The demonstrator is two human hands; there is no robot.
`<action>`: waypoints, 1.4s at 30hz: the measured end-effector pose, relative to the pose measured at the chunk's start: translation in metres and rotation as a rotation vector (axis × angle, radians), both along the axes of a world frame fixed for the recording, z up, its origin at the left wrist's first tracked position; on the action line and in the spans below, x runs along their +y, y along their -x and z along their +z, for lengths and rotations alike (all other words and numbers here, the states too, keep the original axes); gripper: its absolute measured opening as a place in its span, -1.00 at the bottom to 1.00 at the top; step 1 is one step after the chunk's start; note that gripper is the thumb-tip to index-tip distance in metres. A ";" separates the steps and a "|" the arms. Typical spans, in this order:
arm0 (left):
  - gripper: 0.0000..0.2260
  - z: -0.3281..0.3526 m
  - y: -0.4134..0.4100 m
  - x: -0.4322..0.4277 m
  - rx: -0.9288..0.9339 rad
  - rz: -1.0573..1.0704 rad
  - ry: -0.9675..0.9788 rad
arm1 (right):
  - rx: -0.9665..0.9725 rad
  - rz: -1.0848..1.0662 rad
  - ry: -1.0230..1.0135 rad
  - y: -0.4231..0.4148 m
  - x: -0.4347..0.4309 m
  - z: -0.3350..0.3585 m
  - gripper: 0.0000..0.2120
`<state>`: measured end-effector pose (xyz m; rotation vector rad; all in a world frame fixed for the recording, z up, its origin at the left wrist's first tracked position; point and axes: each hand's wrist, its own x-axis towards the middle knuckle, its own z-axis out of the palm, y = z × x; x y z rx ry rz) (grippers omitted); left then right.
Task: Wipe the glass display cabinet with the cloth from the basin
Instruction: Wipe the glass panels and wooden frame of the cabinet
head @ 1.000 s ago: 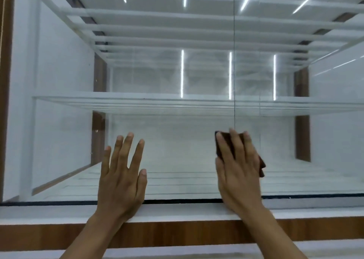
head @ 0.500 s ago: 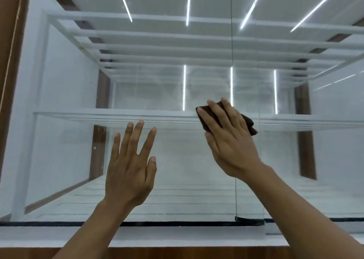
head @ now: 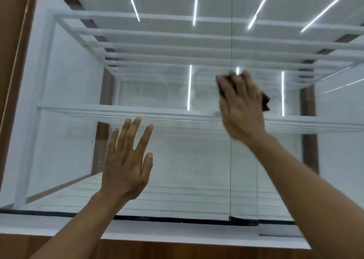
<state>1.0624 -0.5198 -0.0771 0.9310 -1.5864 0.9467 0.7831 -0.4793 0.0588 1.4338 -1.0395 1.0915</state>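
Dark cloth (head: 265, 101) under flat right hand (head: 241, 109) on the glass (head: 177, 160); left hand (head: 126, 166) splayed, empty

Wood trim and reflected light strips

A brown wooden panel (head: 11, 62) stands at the far left, and a wood-grain band (head: 177, 252) runs along the bottom edge. Bright light strips (head: 195, 5) streak across the top, and dark brown posts (head: 309, 140) show further back.

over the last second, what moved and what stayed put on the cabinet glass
The right hand swept the dark cloth up the glass, from near the bottom frame to above the shelf line. The left hand stayed open and flat, holding nothing.
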 end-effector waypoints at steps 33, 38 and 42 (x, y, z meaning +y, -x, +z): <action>-0.45 -0.064 -0.163 -0.010 -0.036 0.014 -0.009 | 0.142 0.036 -0.247 -0.252 -0.013 -0.217 -0.37; -0.44 -0.064 -0.186 -0.015 -0.118 0.043 -0.010 | -0.207 0.004 -0.223 -0.207 -0.008 -0.228 -0.39; -0.48 -0.062 -0.227 -0.010 -0.212 0.162 -0.018 | -0.123 0.054 -0.202 -0.296 -0.019 -0.225 -0.39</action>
